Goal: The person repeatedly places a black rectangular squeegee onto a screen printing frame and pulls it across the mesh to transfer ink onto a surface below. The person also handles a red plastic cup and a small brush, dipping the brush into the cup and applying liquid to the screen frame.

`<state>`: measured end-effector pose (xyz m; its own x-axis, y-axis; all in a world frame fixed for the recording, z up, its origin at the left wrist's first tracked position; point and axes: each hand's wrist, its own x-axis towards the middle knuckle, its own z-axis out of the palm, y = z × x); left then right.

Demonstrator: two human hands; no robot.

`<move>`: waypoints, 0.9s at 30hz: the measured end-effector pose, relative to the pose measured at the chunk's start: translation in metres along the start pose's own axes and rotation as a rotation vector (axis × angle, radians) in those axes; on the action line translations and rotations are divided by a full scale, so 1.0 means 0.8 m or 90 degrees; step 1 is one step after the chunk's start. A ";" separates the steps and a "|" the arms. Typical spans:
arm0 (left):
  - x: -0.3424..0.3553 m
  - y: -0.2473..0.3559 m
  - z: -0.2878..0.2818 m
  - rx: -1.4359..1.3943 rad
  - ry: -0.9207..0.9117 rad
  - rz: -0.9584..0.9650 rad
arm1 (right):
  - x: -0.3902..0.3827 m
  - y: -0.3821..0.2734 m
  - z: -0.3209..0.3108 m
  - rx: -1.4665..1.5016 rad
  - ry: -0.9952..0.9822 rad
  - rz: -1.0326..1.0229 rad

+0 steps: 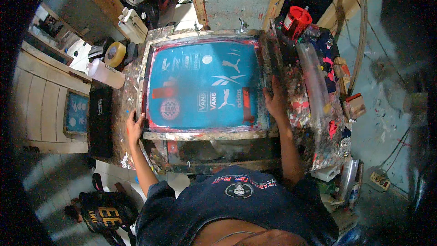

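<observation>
A screen printing frame (218, 135) with wooden bars lies on the stained worktable in front of me. Its blue mesh (182, 79) carries several pale logo shapes, a few red patches and reddish smears round the border. My left hand (134, 126) holds the frame's left side near the front corner, thumb toward the mesh. On the opposite side, my right hand (275, 102) grips the right bar farther back, its thumb on the inner side. Some fingertips of both hands are hidden at the outer edges. What lies beneath the mesh is blurred.
A red-smeared ink tub (298, 19) stands at the back right, near a long clear plastic sheet (313, 75). At left are a pale bottle (106, 74), a tape roll (115, 54) and a black box (100, 120). Another person (107, 212) is low at the left.
</observation>
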<state>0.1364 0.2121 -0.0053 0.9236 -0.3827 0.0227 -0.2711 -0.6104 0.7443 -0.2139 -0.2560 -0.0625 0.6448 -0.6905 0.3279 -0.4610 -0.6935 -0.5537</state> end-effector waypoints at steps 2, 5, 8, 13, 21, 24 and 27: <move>-0.002 0.002 -0.001 0.038 0.021 0.015 | -0.001 -0.005 0.002 0.016 0.001 0.011; -0.002 -0.002 -0.004 0.048 0.008 0.008 | -0.003 -0.008 0.004 0.026 0.013 0.006; -0.001 0.005 -0.003 0.007 -0.021 -0.008 | -0.003 0.001 0.001 0.059 0.016 -0.002; -0.014 0.027 -0.001 0.018 -0.004 -0.045 | -0.001 -0.004 -0.003 0.027 0.056 -0.039; -0.005 0.008 0.001 -0.046 -0.024 -0.060 | -0.004 0.001 0.005 0.005 0.077 -0.026; 0.000 -0.022 -0.005 -0.019 0.006 -0.031 | -0.002 -0.029 -0.004 0.039 0.035 0.028; 0.003 -0.012 -0.005 0.016 -0.018 -0.042 | 0.001 -0.023 -0.005 0.037 0.028 0.030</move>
<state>0.1422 0.2199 -0.0101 0.9318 -0.3601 -0.0449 -0.2168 -0.6515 0.7270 -0.2073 -0.2446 -0.0495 0.5953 -0.7312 0.3333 -0.4532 -0.6480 -0.6121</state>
